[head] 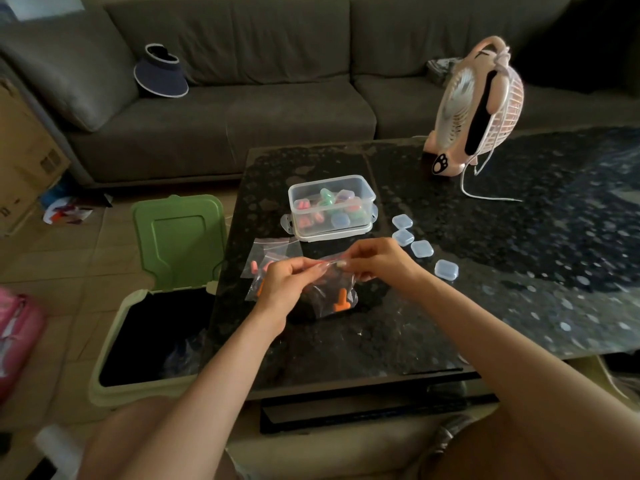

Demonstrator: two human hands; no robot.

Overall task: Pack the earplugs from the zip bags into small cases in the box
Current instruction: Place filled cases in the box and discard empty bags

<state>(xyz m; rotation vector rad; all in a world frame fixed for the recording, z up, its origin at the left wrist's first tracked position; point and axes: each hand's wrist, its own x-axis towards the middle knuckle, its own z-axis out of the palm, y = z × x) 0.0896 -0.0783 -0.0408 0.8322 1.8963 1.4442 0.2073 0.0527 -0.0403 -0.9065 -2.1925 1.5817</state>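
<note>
both hands up just above table point(519, 254), front-left part. left hand point(287, 284) and right hand point(377, 259) each pinch the top strip of one bag point(329, 296), thumb and forefinger clamped on the seal from either side; a grip for pulling it open, i judge. bag hangs below the fingers; orange earplugs point(341, 303) sit at its bottom. more bags point(273, 254) lie just behind left hand, plugs inside. four clear cases point(421, 248) in a row right of box point(332, 207), near right hand, likely staged for filling. box open-topped, holds coloured cases. open bin point(156, 327) beside table, left; probably for spent bags
</note>
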